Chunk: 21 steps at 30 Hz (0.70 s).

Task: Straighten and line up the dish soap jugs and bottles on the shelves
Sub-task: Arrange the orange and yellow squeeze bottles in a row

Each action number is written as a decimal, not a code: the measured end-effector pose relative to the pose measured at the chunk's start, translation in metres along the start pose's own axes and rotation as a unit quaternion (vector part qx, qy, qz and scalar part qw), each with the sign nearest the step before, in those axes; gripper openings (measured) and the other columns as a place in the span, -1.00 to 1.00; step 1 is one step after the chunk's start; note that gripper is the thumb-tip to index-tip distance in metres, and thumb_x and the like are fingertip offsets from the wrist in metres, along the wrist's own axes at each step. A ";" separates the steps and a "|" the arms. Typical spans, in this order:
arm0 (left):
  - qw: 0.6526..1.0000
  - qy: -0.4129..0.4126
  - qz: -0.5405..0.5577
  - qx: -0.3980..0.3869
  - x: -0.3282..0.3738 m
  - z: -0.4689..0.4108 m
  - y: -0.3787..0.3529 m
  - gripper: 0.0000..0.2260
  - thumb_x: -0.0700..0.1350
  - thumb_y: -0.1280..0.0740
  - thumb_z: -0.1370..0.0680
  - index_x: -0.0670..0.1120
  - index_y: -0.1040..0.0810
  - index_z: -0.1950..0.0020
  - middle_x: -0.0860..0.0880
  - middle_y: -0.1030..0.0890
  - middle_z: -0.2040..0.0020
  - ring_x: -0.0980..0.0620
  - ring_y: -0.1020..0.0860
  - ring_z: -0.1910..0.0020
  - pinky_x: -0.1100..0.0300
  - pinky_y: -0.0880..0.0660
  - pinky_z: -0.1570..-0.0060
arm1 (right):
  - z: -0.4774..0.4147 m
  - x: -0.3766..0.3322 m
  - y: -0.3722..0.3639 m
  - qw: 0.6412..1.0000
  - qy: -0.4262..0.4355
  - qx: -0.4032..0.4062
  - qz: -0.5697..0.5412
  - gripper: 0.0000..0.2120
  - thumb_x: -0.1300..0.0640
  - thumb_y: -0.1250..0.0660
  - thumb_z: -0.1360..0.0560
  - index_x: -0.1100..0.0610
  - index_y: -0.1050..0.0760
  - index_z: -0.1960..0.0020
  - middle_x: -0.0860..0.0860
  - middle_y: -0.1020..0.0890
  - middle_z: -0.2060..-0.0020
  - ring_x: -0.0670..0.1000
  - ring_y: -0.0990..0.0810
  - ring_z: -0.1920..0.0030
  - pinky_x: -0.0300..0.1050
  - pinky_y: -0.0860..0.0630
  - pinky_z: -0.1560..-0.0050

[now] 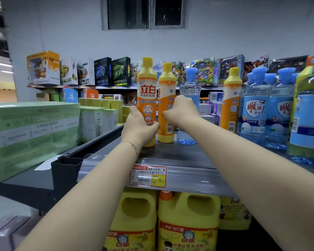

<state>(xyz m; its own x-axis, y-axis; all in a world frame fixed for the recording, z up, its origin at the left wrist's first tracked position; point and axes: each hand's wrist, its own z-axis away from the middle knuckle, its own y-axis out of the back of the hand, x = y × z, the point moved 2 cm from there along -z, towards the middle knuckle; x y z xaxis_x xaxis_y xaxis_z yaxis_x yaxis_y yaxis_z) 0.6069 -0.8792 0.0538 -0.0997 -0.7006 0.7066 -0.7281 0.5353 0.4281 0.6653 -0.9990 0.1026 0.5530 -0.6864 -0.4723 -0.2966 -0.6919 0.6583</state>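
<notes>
Dish soap jugs (188,220) sit on the lower shelf, below the upper shelf (179,153), where blue bottles (254,109) crowd the right. At mid-shelf the left hand (138,127) grips the first orange bottle (147,91) low down, label forward. The right hand (181,111) curls round the second orange bottle (166,95), seemingly gripping it. The pair is being squared. Next, the second's barcode side likely needs turning back.
</notes>
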 end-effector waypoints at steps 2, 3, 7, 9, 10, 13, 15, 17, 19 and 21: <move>1.000 -0.001 -0.002 0.002 0.000 0.001 0.000 -0.43 0.02 -0.45 -0.44 -0.05 -0.25 -0.32 -0.06 -0.51 -0.23 -0.08 -0.55 -0.15 -0.01 -0.56 -0.07 | -0.003 0.001 -0.009 0.998 -0.047 -0.026 -0.024 -0.79 0.05 -0.42 -0.41 0.11 -0.47 0.06 0.05 -0.55 0.17 0.11 -0.61 0.18 -0.01 -0.62 0.19; 1.000 -0.001 -0.001 0.001 0.000 0.001 0.000 -0.43 0.03 -0.45 -0.43 -0.04 -0.24 -0.31 -0.06 -0.51 -0.22 -0.08 -0.55 -0.14 -0.01 -0.56 -0.07 | -0.003 0.001 -0.014 0.998 -0.055 -0.029 -0.033 -0.71 -0.01 -0.47 -0.38 0.10 -0.47 0.03 0.05 -0.54 0.17 0.12 -0.62 0.17 0.03 -0.63 0.15; 1.000 0.007 0.017 -0.007 -0.003 0.000 0.000 -0.42 0.04 -0.46 -0.41 -0.01 -0.24 -0.30 -0.05 -0.51 -0.22 -0.08 -0.55 -0.14 -0.07 -0.57 -0.10 | 0.003 0.001 -0.026 1.000 -0.026 0.013 0.012 -0.61 -0.12 -0.48 -0.38 0.12 -0.50 -0.01 0.06 -0.60 0.10 0.13 -0.62 0.10 0.00 -0.60 0.15; 1.000 0.011 0.017 -0.010 -0.004 0.000 0.001 -0.36 0.04 -0.51 -0.36 0.01 -0.23 -0.30 -0.06 -0.51 -0.22 -0.09 -0.54 -0.16 -0.10 -0.56 -0.12 | 0.002 0.003 -0.028 1.000 -0.014 0.019 0.001 -0.64 -0.10 -0.48 -0.39 0.13 -0.51 -0.01 0.05 -0.61 0.09 0.11 -0.61 0.10 -0.02 -0.60 0.15; 1.000 0.012 0.010 -0.011 -0.004 0.000 0.002 -0.30 0.05 -0.56 -0.31 0.01 -0.23 -0.30 -0.07 -0.50 -0.21 -0.10 -0.53 -0.16 -0.11 -0.56 -0.12 | 0.000 0.004 -0.029 1.000 -0.013 0.014 -0.021 -0.67 -0.10 -0.47 -0.39 0.11 -0.52 0.01 0.05 -0.62 0.10 0.10 -0.61 0.11 -0.01 -0.60 0.15; 1.000 0.022 0.005 -0.003 -0.006 0.000 0.004 -0.18 0.05 -0.63 -0.19 0.02 -0.25 -0.30 -0.09 -0.48 -0.18 -0.12 -0.53 -0.15 -0.13 -0.55 -0.12 | -0.001 0.005 -0.028 0.998 -0.014 -0.015 -0.067 -0.72 -0.09 -0.48 -0.37 0.05 -0.55 0.05 0.01 -0.63 0.14 0.05 -0.62 0.19 -0.02 -0.62 0.18; 1.000 0.025 0.004 0.003 -0.006 -0.001 0.004 -0.18 0.02 -0.63 -0.20 0.01 -0.25 -0.32 -0.10 -0.48 -0.18 -0.13 -0.53 -0.15 -0.12 -0.55 -0.13 | 0.000 0.007 -0.025 0.992 -0.019 -0.041 -0.114 -0.80 -0.01 -0.49 -0.37 0.00 -0.49 0.12 -0.04 -0.59 0.21 -0.03 -0.58 0.30 -0.13 -0.58 0.35; 1.000 0.031 0.002 0.002 -0.006 -0.002 0.003 -0.20 -0.02 -0.62 -0.25 -0.02 -0.23 -0.33 -0.10 -0.48 -0.21 -0.13 -0.52 -0.17 -0.10 -0.54 -0.15 | 0.000 0.009 -0.023 0.986 -0.019 -0.067 -0.151 -0.78 0.08 -0.48 -0.40 -0.03 -0.42 0.13 -0.08 -0.53 0.25 -0.08 -0.54 0.35 -0.19 -0.51 0.45; 0.999 0.039 0.007 0.001 -0.007 -0.004 0.003 -0.22 -0.05 -0.61 -0.28 -0.05 -0.23 -0.34 -0.11 -0.48 -0.22 -0.14 -0.51 -0.19 -0.10 -0.53 -0.16 | 0.001 0.009 -0.021 0.982 -0.014 -0.089 -0.167 -0.77 0.13 -0.46 -0.43 -0.03 -0.38 0.16 -0.09 -0.50 0.26 -0.06 -0.53 0.36 -0.16 -0.55 0.44; 0.999 0.045 0.007 0.000 -0.008 -0.004 0.003 -0.25 -0.07 -0.60 -0.30 -0.07 -0.24 -0.34 -0.12 -0.49 -0.23 -0.16 -0.51 -0.20 -0.12 -0.53 -0.17 | 0.003 0.007 -0.021 0.979 -0.009 -0.110 -0.173 -0.74 0.16 -0.43 -0.46 -0.04 -0.35 0.22 -0.07 -0.50 0.27 0.01 -0.56 0.35 -0.06 -0.63 0.34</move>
<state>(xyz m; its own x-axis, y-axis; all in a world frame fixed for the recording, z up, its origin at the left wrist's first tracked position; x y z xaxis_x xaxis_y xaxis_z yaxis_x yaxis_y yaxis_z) 0.6079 -0.8703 0.0521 -0.0489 -0.6475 0.7605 -0.7265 0.5456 0.4178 0.6734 -0.9903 0.0838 0.5768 -0.4252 -0.6975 0.0811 -0.8199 0.5668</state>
